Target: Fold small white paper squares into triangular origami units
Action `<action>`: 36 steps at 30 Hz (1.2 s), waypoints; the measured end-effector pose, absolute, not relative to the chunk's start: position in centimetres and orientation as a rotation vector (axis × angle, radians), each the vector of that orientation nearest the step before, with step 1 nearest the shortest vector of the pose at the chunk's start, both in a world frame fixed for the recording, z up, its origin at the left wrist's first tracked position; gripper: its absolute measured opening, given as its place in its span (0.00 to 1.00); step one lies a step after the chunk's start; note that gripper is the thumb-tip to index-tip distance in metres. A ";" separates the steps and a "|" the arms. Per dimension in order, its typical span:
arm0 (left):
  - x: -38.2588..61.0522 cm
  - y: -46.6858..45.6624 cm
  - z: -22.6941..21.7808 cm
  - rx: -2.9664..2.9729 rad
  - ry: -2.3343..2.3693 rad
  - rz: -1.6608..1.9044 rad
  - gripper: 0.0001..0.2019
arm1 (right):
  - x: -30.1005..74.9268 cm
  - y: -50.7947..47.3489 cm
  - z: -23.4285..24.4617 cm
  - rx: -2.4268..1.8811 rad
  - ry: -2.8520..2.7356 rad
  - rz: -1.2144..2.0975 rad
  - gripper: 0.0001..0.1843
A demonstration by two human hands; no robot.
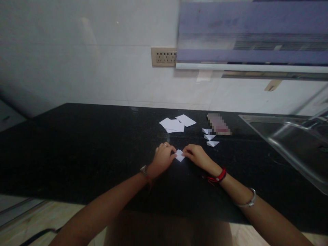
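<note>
A small folded piece of white paper (pixel 180 156) lies on the black countertop, a diamond in outline. My left hand (pixel 164 155) pinches its left corner between thumb and fingers. On the opposite side my right hand (pixel 196 154) grips the right corner in the same way. Beyond my hands are several flat white paper sheets (pixel 175 125), loosely overlapping. Three folded paper pieces (pixel 212 144) sit in a short column to the right, past my right hand.
A blurred-out flat rectangular object (pixel 219 124) rests behind the folded pieces. At the right a metal sink (pixel 289 136) is set into the black countertop (pixel 77 150). A socket panel (pixel 164 57) is on the tiled wall, beside a purple hanging sheet (pixel 243 27).
</note>
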State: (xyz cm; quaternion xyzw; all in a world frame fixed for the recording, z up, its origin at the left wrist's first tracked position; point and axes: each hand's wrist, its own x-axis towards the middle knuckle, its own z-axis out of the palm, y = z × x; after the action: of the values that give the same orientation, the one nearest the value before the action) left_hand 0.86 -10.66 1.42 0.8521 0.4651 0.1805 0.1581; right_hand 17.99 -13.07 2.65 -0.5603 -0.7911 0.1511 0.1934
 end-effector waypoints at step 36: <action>1.0 -10.5 1.2 2.325 1.392 0.546 0.06 | 17.7 -11.5 3.0 -1.716 -2.333 0.450 0.08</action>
State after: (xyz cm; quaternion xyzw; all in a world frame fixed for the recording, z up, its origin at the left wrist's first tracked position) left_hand 0.98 -10.47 1.22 0.8261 0.4946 0.1941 0.1876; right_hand 17.68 -11.54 2.98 -0.5821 -0.7917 0.1526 0.1052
